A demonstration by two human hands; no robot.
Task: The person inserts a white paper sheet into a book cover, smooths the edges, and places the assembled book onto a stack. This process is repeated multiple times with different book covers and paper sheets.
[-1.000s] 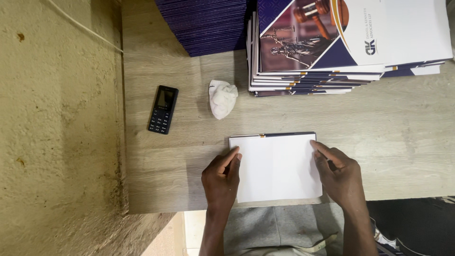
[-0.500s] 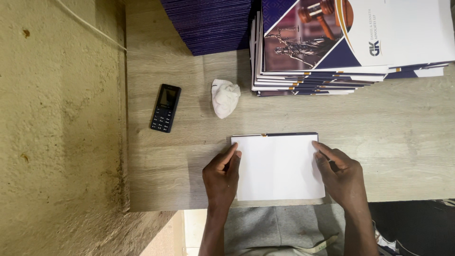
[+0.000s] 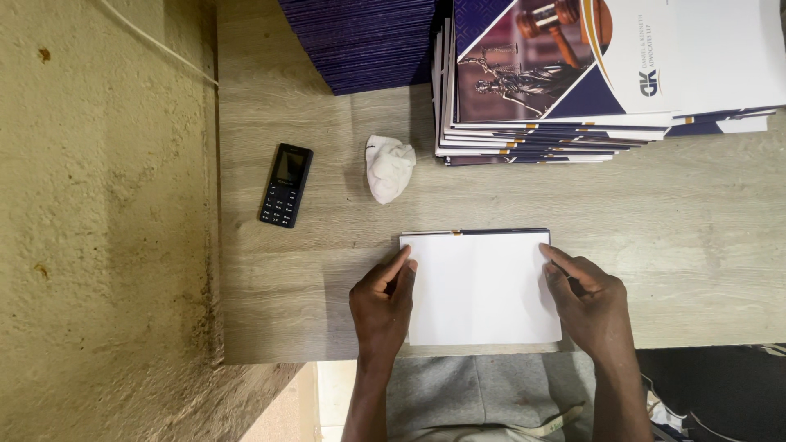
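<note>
Wall [image 3: 98, 229]: rough yellow-brown surface along the left side, touching the table edge.
Table [image 3: 704, 237]: pale wood-grain top, running from the wall to the right border of the view.
Phone [image 3: 286, 185]: black keypad handset, flat on the table near the wall, well apart from my hands.
Cloth [image 3: 388, 166]: white crumpled wad, between the phone and the printed stack.
Dark stack [image 3: 368, 41]: fanned pile of purple-blue covers at the far edge, left of the printed stack.
My left hand [image 3: 381, 303]: flat on the table, fingers together, index tip touching the left edge of the white booklet; nothing gripped.
White booklet [image 3: 481, 288]: blank white rectangle lying flat at the near table edge, between my two hands; a thin dark strip shows along its far edge.
Printed stack [image 3: 573, 90]: pile of folders at far right; top cover dark blue with a brown photo panel and a white area carrying a small logo.
My right hand [image 3: 591, 304]: fingers together, pressed onto the right edge of the white booklet; no clamp visible.
</note>
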